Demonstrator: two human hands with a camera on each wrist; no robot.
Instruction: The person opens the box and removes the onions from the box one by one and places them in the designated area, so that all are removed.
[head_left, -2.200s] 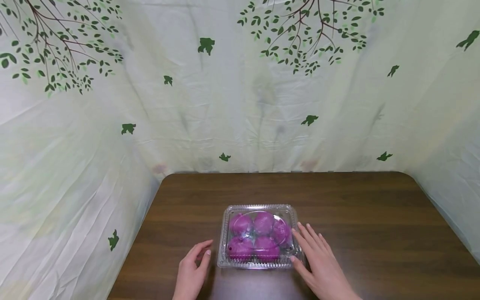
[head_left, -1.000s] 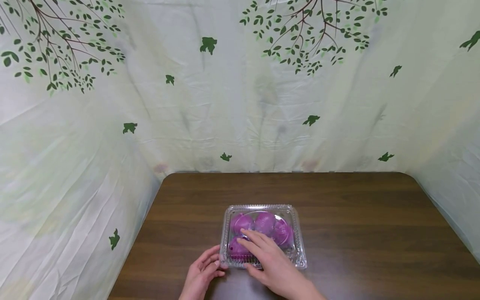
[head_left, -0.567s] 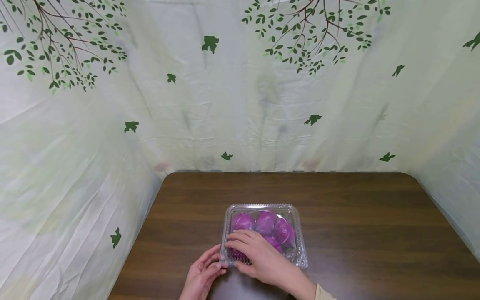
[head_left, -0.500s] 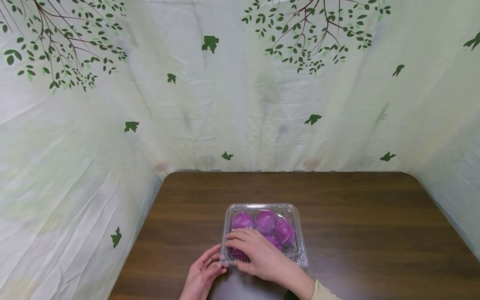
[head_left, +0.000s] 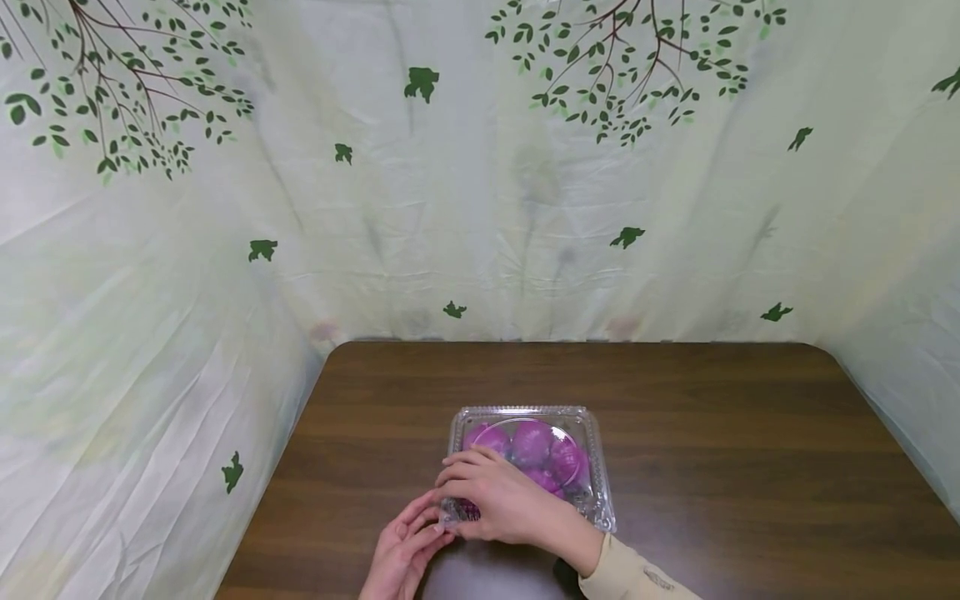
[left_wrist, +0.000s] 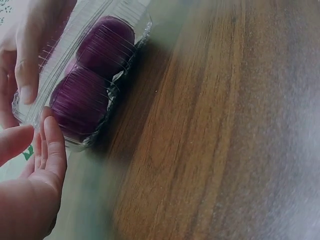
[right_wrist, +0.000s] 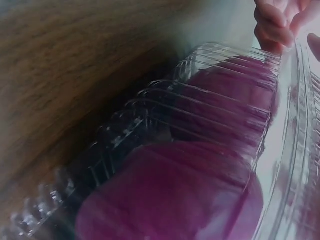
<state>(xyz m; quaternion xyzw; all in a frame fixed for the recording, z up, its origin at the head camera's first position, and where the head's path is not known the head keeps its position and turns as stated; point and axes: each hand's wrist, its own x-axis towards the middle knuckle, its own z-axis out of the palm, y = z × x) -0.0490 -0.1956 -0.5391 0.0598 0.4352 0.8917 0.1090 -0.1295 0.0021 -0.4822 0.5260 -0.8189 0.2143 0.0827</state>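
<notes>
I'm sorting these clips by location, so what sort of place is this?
Probably an indoor filming booth: pale fabric sheeting printed with green leaves hangs behind and beside a brown wood-grain table bearing a clear plastic box of round purple onion-like bulbs.

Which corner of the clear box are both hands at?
The near-left corner of the clear box: left hand and right hand both have fingers there; the other three corners have none.

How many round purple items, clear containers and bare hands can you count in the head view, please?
Round purple items: 5 visible, some partly covered
Clear container: 1
Bare hands: 2, the left hand and the right hand
Total: 8
</notes>
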